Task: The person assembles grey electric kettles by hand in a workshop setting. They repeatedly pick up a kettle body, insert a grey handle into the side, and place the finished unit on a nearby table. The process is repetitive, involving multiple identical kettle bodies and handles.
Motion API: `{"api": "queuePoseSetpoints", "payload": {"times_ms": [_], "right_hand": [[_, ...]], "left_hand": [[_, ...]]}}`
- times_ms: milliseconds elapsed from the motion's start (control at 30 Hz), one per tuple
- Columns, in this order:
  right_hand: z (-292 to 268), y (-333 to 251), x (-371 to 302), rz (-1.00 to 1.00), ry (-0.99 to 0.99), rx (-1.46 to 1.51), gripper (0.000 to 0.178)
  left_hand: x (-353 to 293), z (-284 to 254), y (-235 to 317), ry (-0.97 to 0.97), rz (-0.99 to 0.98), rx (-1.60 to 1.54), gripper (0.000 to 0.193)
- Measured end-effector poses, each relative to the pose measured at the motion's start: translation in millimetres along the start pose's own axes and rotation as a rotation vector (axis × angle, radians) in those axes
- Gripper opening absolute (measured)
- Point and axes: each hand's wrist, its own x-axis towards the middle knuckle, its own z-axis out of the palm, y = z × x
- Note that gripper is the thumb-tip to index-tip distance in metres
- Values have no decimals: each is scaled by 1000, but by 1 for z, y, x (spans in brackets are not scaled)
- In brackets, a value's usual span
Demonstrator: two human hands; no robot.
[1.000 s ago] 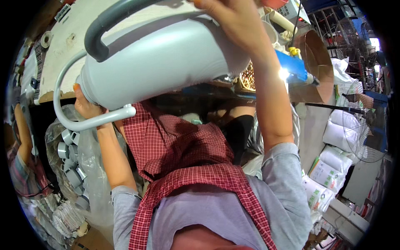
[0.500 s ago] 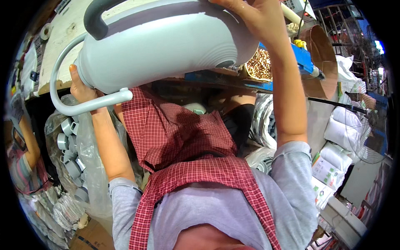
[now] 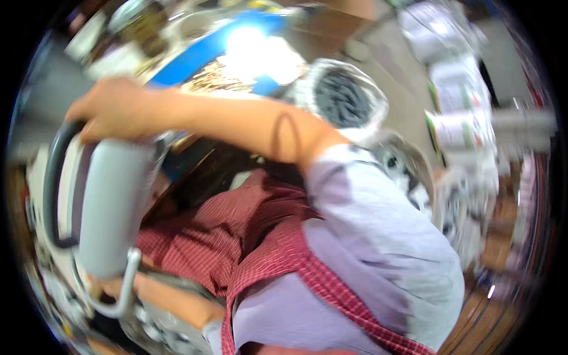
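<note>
We see the right hand (image 3: 121, 109) with its fingers bent over the upper end of a grey vessel (image 3: 112, 201), holding it where the dark handle (image 3: 54, 183) meets the body. The vessel hangs almost upright below those fingers, tilted slightly, and the handle curves down its outer side, to the left. The left hand (image 3: 109, 287) is at the vessel's lower end, partly hidden by it; we make out fingers there but cannot tell how far they close. A light grey bent tube (image 3: 127, 287) loops just beside them. To the right of the right hand's fingers, past the wrist, we see a blue tray edge (image 3: 192, 59) with small copper-coloured pieces (image 3: 216, 80) next to it, under a glaring light (image 3: 251, 47). Farther right of both hands' fingers is a white sack (image 3: 378, 109) of dark grey pieces (image 3: 342, 97). Well apart, farthest to the right, we find stacked white packages (image 3: 458, 133) bearing green and orange-red print, too blurred for us to read. A red checked apron (image 3: 195, 236) lies to the right of the left hand's fingers.
</note>
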Motion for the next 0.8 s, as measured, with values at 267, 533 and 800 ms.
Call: {"api": "queuePoseSetpoints", "payload": {"times_ms": [267,533,800], "right_hand": [[24,11,-7,-33,-8,-111,38],[-30,19,-209,-58,549,-92,39],[-141,-23,-708,1058,-166,-729,56]], "left_hand": [[-51,17,5,-210,7,35,46],[-92,-9,24,-283,19,48,45],[-104,-49,40,-236,27,99,45]]}}
